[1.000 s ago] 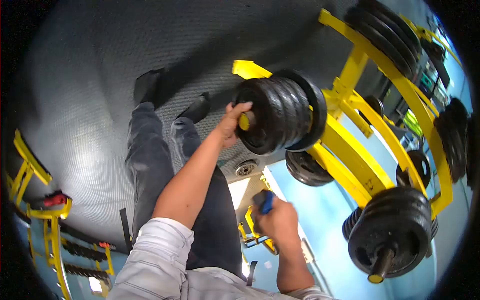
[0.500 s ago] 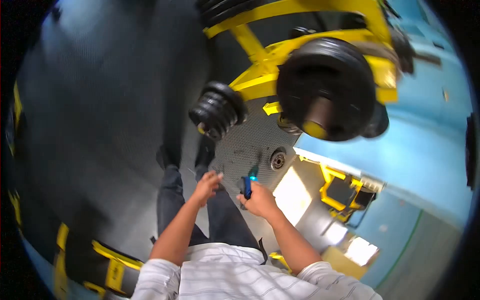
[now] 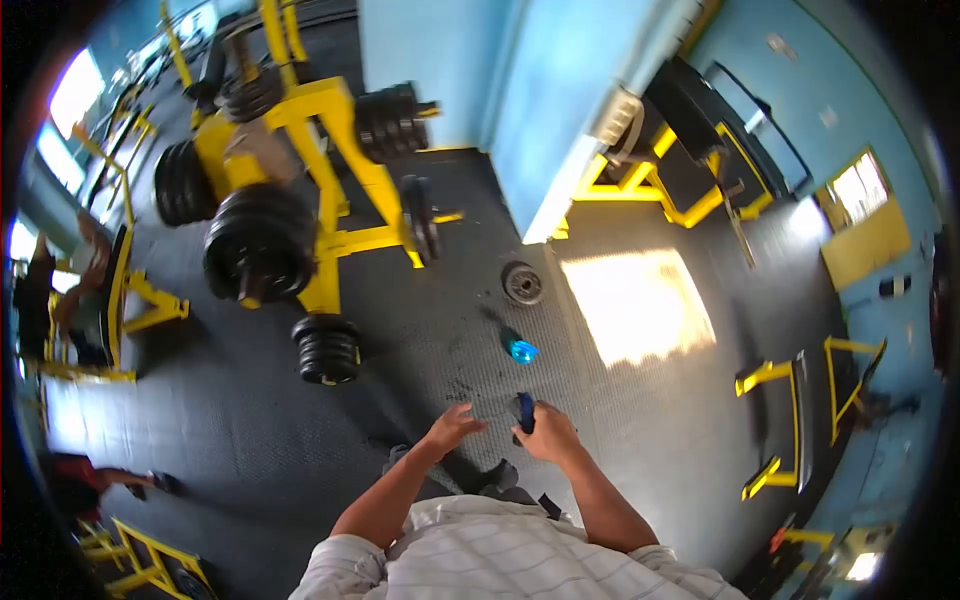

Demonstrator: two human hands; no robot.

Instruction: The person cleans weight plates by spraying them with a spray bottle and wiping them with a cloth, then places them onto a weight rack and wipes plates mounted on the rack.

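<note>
Counting twelve o'clock as straight ahead of the hands, the left hand (image 3: pixel 452 432) hangs just beside the right one, its fingers apart and loosely bent around nothing, while the right hand (image 3: pixel 550 432) has its fingers closed around a small dark blue and black object (image 3: pixel 526 411), which pokes up at the thumb side. Both are over textured black rubber flooring (image 3: pixel 240 420), its widest run reaching from seven to nine o'clock. At twelve, a translucent bright blue bottle-like item (image 3: pixel 522 351) lies near the hands, with a round grey metal weight plate (image 3: pixel 522 284) flat on the floor beyond it. The yellow steel weight rack (image 3: pixel 365 240) bounds the space from ten to eleven, its nearest edge a thick stack of black round plates (image 3: pixel 327 350); floor runs between that stack and the bottle-like item. Past the flat plate, a pale blue wall (image 3: pixel 560 100) ends in a white edge, and a bright sunlit patch (image 3: pixel 640 305) spreads at one to two. A low yellow-framed black bench (image 3: pixel 785 425) marks three. The right fingers and palm hide most of the held object, so its kind cannot be told; the shirt covers the upper legs, and a person in red at nine is cut off by the dark rim.
</note>
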